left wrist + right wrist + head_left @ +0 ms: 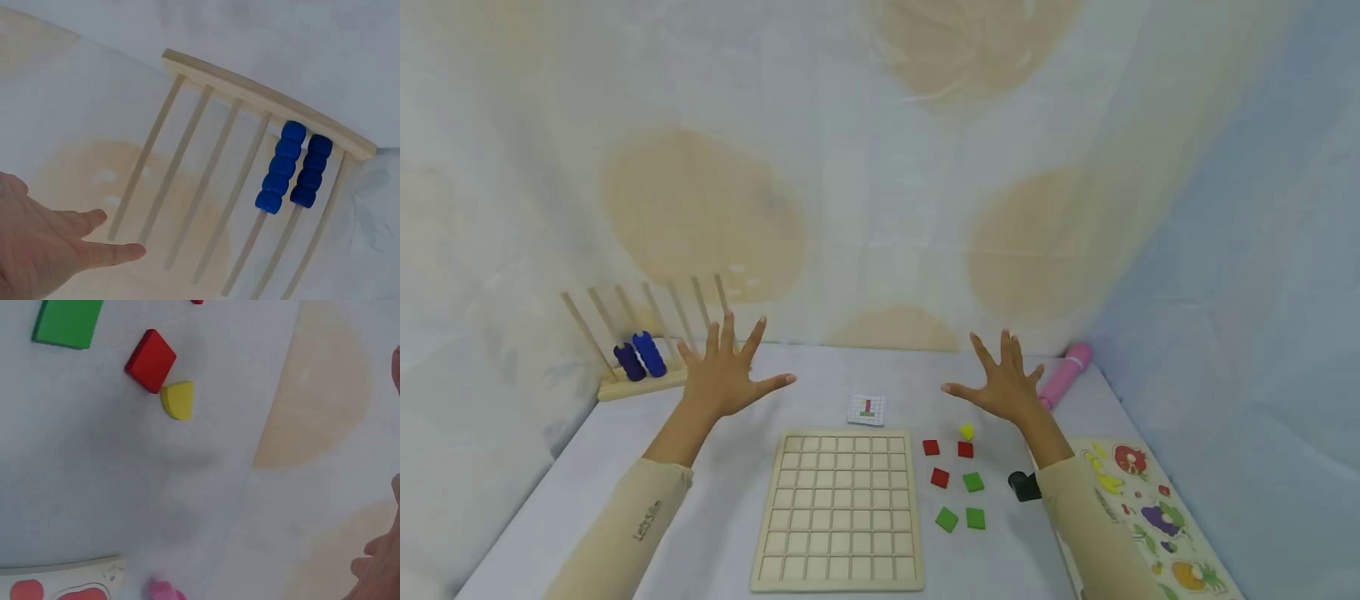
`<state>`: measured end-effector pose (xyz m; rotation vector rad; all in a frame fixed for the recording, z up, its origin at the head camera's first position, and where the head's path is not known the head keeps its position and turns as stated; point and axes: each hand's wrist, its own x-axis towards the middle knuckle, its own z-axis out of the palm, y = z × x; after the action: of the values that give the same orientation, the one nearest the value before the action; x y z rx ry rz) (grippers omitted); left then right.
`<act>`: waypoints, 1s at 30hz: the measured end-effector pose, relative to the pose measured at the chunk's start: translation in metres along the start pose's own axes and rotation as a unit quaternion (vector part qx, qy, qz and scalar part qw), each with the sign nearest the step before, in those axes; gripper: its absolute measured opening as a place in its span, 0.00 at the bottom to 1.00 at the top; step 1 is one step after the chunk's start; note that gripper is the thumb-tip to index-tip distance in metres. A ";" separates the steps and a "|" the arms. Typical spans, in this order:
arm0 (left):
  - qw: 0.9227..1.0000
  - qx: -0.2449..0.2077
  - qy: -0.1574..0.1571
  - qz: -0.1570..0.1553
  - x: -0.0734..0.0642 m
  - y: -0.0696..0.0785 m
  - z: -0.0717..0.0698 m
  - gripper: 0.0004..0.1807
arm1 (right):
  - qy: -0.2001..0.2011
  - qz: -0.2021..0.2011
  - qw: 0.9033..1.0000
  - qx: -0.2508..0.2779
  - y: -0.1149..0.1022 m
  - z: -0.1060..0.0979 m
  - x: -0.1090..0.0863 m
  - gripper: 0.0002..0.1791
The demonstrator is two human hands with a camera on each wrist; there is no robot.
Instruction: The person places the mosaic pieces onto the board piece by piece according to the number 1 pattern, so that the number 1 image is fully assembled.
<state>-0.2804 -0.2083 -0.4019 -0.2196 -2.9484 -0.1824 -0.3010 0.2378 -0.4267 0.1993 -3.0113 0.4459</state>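
Both hands hover above the table with fingers spread, holding nothing. The left hand is nearest a wooden peg rack whose dark blue and blue beads sit on two of its rods. My right hand hangs beyond the small tiles, near a pink cylinder. Between the arms lies a wooden grid board with bare squares. Beside it are several red tiles, green tiles and a yellow quarter-round piece. A small pattern card lies behind the board.
A fruit picture board lies at the right, partly under the right forearm. A black object sits beside that sleeve, its kind unclear. A pale patterned cloth hangs behind the white table and at its sides.
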 end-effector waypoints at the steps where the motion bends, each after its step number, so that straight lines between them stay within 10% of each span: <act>1: 1.000 -0.003 0.007 0.006 -0.006 -0.002 0.002 0.58 | -0.002 -0.004 1.000 0.001 0.003 0.003 -0.003 0.59; 14: 0.997 0.009 0.048 0.067 -0.072 -0.016 0.039 0.49 | -0.013 -0.116 0.993 -0.008 0.040 0.038 -0.033 0.38; 30: 0.995 -0.013 0.001 0.102 -0.121 -0.021 0.077 0.45 | -0.082 -0.137 0.986 -0.049 0.037 0.053 -0.042 0.28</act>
<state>-0.1792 -0.2345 -0.5023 -0.5205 -2.8981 -0.1922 -0.2687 0.2618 -0.4918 0.6618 -3.0856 0.2649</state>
